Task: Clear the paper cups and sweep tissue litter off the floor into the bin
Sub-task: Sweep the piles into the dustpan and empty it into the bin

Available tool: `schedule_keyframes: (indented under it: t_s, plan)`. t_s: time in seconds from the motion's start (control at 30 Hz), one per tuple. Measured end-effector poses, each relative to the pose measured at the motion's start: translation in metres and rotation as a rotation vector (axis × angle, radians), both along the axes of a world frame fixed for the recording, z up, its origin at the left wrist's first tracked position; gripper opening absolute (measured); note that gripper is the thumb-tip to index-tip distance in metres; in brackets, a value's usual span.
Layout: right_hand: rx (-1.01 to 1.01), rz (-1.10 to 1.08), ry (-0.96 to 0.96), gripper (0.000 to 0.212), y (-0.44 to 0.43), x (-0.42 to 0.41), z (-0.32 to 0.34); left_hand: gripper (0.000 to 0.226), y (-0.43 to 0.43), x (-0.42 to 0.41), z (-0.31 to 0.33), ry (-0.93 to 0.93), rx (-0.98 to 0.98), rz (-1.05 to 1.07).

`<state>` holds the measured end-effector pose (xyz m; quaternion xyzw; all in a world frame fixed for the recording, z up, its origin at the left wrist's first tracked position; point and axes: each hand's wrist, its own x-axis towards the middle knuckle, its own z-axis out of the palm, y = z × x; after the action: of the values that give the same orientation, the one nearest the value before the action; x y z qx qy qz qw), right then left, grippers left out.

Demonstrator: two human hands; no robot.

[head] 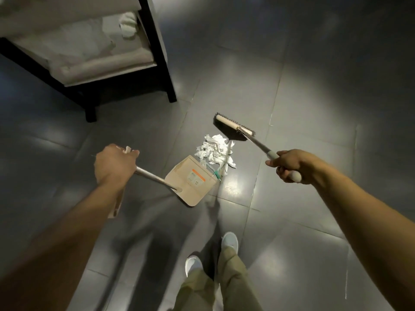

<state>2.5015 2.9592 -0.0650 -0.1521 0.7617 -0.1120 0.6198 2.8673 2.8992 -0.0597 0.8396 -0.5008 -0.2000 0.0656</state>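
Head view: left grip [114,164] wraps the dustpan [193,180] handle, right grip [289,164] the brush [233,129]. With the pan lip flat, short strokes should draw the tissues [213,151] in.

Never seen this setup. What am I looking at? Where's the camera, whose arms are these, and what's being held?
There is no machine here. A person wears one wide-angle camera on the head, looking down, so the two bare arms are their own. The left hand grips the handle of a beige dustpan, whose open edge faces a pile of crumpled white tissue on the grey tiled floor. The right hand grips the handle of a brush, whose head sits at the far edge of the pile. The person's pale shoes show at the bottom. A dark-framed seat stands top left.
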Motion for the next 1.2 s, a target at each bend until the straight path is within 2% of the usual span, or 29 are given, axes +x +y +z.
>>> schedule_keyframes:
  t_s: [0.3, 0.4, 0.5, 0.63, 0.7, 0.9, 1.1, 1.2]
  plan:
    - [0.063, 0.132, -0.038, 0.040, 0.017, 0.019, -0.014, 0.030, -0.044, -0.036, 0.004, 0.079, -0.005, 0.044]
    - [0.117, 0.058, -0.166, 0.034, 0.035, 0.033, 0.000, 0.024, -0.050, -0.049, 0.009, 0.110, -0.008, 0.019]
    - [0.189, -0.067, -0.324, 0.033, 0.052, 0.031, 0.017, 0.027, -0.050, -0.053, 0.010, 0.141, -0.018, 0.017]
    - [0.222, -0.293, -0.468, 0.010, 0.063, 0.008, 0.054, 0.028, -0.038, -0.046, 0.010, 0.103, -0.019, 0.019]
    - [0.202, -0.370, -0.504, 0.009, 0.068, 0.000, 0.073, 0.031, -0.029, -0.039, 0.011, 0.086, -0.017, 0.015]
    - [0.114, -0.365, -0.442, 0.022, 0.088, 0.000, 0.099, 0.034, 0.003, -0.023, 0.014, 0.075, -0.011, -0.032]
    - [0.049, -0.316, -0.335, 0.007, 0.097, 0.012, 0.101, 0.034, 0.027, -0.003, 0.014, 0.026, -0.018, -0.104]
    - [0.017, -0.229, -0.262, 0.012, 0.098, 0.023, 0.081, 0.036, 0.034, 0.006, 0.008, 0.031, -0.007, -0.090]
